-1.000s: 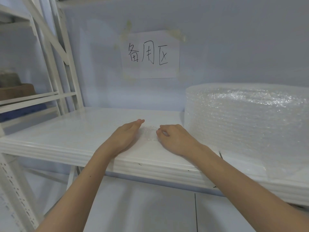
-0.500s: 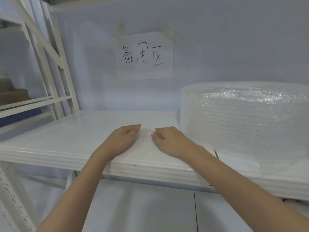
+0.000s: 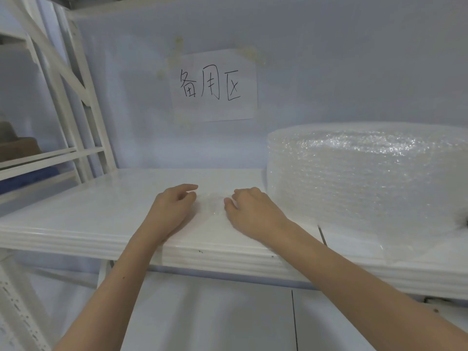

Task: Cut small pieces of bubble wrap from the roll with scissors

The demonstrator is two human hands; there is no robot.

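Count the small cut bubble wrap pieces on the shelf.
1: a small piece lies flat between the left hand and right hand. Others may be hidden behind the roll.

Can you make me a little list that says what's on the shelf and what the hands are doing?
shelf: white shelf, wall behind
big thing: bubble wrap roll, on the right
small thing: small bubble wrap piece, flat between the hands
left hand: left hand resting at the piece's left edge
right hand: right hand resting at its right edge
sign: paper sign taped to the wall
scissors: cannot tell
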